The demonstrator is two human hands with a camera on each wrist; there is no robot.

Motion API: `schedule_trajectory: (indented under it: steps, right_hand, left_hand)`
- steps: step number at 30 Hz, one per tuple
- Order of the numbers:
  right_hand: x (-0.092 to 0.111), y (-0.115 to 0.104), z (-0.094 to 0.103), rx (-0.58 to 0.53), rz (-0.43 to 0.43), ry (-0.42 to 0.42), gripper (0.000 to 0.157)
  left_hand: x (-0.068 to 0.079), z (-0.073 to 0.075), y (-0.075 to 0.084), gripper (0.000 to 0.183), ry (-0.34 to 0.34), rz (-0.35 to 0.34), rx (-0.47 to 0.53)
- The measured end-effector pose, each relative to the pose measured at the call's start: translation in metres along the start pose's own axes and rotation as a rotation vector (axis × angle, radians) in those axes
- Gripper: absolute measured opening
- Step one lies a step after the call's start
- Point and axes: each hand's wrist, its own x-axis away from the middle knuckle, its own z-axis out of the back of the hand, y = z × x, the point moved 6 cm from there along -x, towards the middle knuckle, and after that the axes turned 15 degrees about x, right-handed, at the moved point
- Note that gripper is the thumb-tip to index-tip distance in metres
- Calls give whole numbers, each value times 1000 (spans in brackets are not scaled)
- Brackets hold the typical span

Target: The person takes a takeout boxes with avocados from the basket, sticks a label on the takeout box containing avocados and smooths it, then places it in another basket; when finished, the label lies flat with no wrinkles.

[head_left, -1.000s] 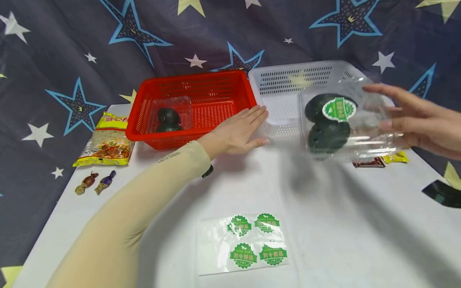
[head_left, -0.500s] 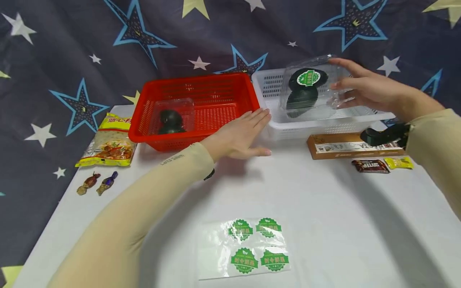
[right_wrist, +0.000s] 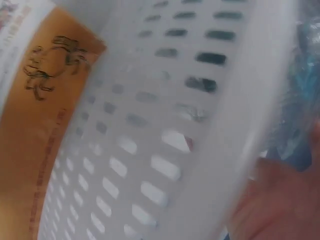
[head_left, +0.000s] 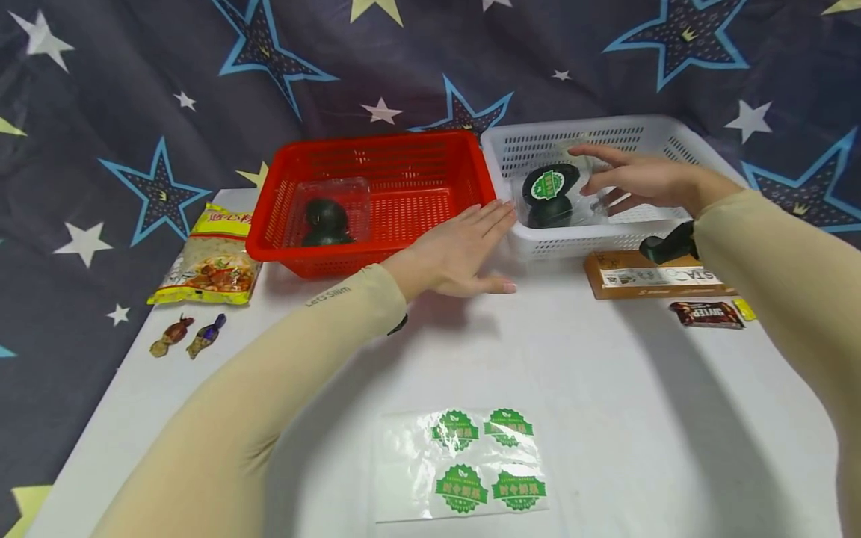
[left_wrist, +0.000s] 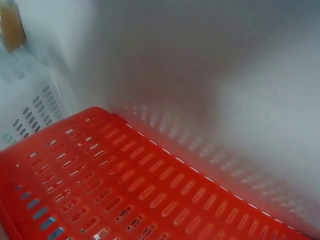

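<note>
Inside the white basket [head_left: 615, 235], towards its left, was the clear box [head_left: 553, 190], the right hand's [head_left: 635, 179] grip seemingly clamped on its right end; uneven release could tip it, jostling the dark contents [head_left: 550, 214]. The left hand [head_left: 460, 252], fingers straight, grasping nothing, lay at the red basket's [head_left: 316, 265] near right corner; leaning could skid it.

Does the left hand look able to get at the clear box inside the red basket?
Probably, yes: the left hand, fingers straight, is beside the red basket, which is open on top. Nothing visible covers the clear box; only the rim needs clearing.
</note>
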Motion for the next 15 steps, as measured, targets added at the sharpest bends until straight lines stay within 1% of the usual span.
schedule_trajectory:
  steps: [4, 7, 10, 15]
  right_hand:
    - [-2, 1, 0, -9, 4, -46, 78]
    - [-1, 2, -1, -37, 15, -73, 80]
    - [1, 3, -3, -39, 28, -60, 81]
    - [5, 7, -4, 65, 25, -3, 72]
  left_hand:
    - [-1, 0, 1, 102, -1, 1, -6]
    - [0, 0, 1, 103, -6, -1, -9]
    - [0, 1, 1, 104, -10, 1, -18]
    - [0, 0, 2, 104, -10, 0, -18]
